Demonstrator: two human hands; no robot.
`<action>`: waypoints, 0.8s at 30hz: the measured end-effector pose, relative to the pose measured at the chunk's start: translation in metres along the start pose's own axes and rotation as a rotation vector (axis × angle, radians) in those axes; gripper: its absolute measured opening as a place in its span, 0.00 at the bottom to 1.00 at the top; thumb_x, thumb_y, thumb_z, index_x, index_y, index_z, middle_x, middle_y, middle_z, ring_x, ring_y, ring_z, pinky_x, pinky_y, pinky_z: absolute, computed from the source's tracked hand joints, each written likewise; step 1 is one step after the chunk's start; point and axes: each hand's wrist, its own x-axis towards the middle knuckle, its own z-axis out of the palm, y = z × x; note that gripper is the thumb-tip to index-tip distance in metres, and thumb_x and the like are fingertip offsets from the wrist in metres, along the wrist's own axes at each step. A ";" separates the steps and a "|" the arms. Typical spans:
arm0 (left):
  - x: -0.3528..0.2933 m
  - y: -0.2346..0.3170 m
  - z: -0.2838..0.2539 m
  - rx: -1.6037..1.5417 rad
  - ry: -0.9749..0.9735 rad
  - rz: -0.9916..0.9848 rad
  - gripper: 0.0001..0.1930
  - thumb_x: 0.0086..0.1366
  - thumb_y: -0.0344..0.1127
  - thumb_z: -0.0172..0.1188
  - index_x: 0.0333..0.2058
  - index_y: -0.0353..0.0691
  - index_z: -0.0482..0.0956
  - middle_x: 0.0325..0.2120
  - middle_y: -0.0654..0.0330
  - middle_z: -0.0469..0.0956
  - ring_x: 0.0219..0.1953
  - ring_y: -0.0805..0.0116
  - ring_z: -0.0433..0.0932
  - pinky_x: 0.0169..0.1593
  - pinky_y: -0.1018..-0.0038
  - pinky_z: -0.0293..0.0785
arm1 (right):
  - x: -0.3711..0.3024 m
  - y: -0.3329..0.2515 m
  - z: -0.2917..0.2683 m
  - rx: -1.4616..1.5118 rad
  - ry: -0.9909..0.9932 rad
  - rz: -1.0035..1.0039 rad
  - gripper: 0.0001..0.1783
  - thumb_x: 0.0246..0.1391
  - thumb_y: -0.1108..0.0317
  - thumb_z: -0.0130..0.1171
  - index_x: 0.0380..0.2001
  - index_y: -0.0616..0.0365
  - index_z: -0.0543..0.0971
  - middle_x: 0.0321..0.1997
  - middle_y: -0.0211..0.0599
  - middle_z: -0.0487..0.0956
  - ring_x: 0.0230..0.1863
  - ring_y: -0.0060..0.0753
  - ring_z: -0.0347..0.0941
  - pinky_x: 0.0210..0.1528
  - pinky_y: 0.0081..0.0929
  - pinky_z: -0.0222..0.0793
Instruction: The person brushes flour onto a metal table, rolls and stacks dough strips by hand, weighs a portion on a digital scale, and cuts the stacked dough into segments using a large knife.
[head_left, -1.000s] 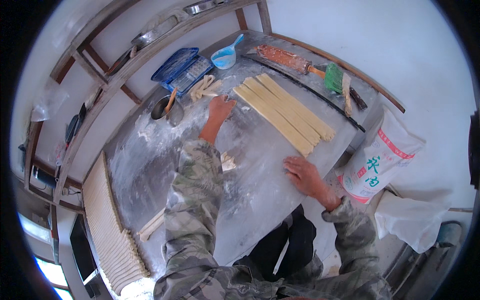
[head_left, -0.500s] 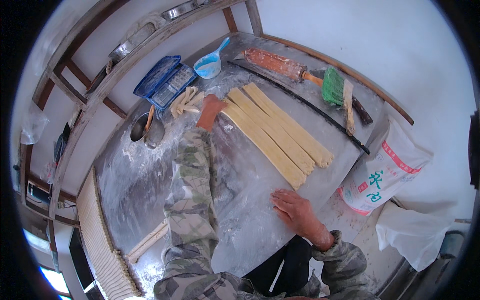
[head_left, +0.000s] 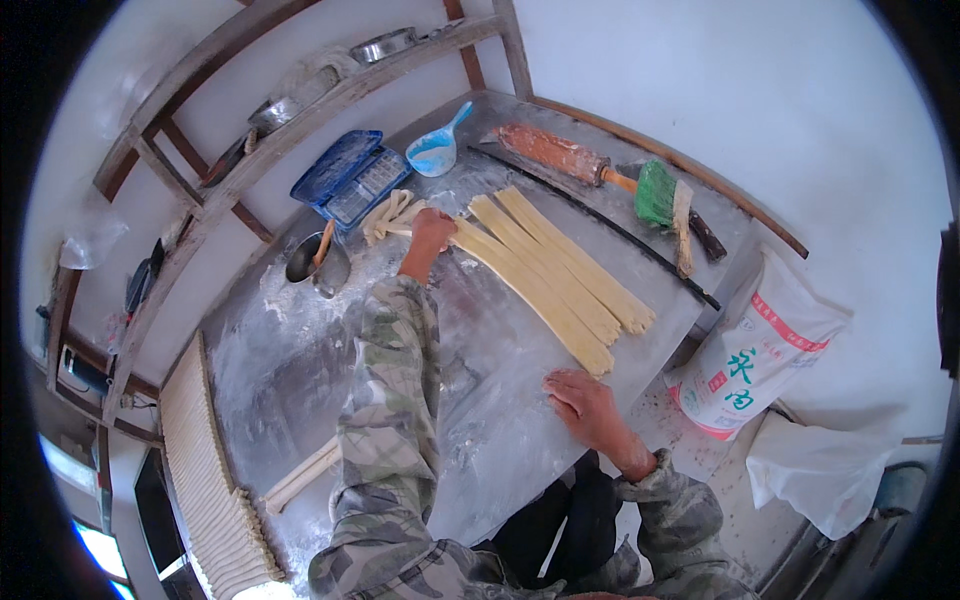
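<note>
Three long, flat strips of pale yellow dough lie side by side on the floury grey table. My left hand (head_left: 432,231) is closed on the far end of the nearest dough strip (head_left: 528,291), and that end sits apart from the other two strips (head_left: 568,262). Beyond my left hand is a small heap of dough scraps (head_left: 390,214). Close to the near end of the held strip, my right hand (head_left: 585,404) rests over the table's near edge, its fingers loosely bent and nothing visible in them.
A blue scale (head_left: 365,187), a blue scoop (head_left: 432,154) and a metal cup (head_left: 330,270) stand at the far left. A rolling pin (head_left: 550,150), black rod (head_left: 610,233) and green brush (head_left: 657,192) lie far right. Many rolled dough pieces (head_left: 207,440) line the left edge. A white sack (head_left: 755,350) stands right.
My left hand has drawn the far end of the nearest strip a little away from its neighbour. My right hand stays near the strip's near end. The whole view has shifted slightly.
</note>
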 end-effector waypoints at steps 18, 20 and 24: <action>-0.470 -0.091 -0.227 -0.514 0.107 -0.298 0.21 0.63 0.27 0.58 0.55 0.34 0.75 0.42 0.60 0.80 0.39 0.69 0.79 0.41 0.68 0.82 | -0.022 -0.039 0.017 -0.100 0.113 -0.046 0.11 0.54 0.70 0.60 0.40 0.61 0.83 0.43 0.47 0.83 0.44 0.52 0.80 0.48 0.42 0.76; -0.527 -0.140 -0.245 -0.513 0.131 -0.392 0.20 0.62 0.28 0.57 0.54 0.34 0.76 0.43 0.59 0.80 0.39 0.70 0.80 0.41 0.69 0.81 | -0.029 -0.050 0.020 -0.131 0.075 -0.020 0.11 0.55 0.69 0.59 0.40 0.60 0.83 0.42 0.47 0.83 0.42 0.53 0.79 0.46 0.44 0.75; -0.615 -0.239 -0.293 -0.031 0.318 -0.342 0.19 0.58 0.28 0.62 0.50 0.32 0.79 0.38 0.55 0.82 0.39 0.66 0.82 0.43 0.67 0.81 | -0.027 -0.084 0.044 -0.182 0.032 -0.041 0.10 0.55 0.67 0.59 0.38 0.60 0.81 0.37 0.48 0.81 0.39 0.56 0.78 0.41 0.48 0.73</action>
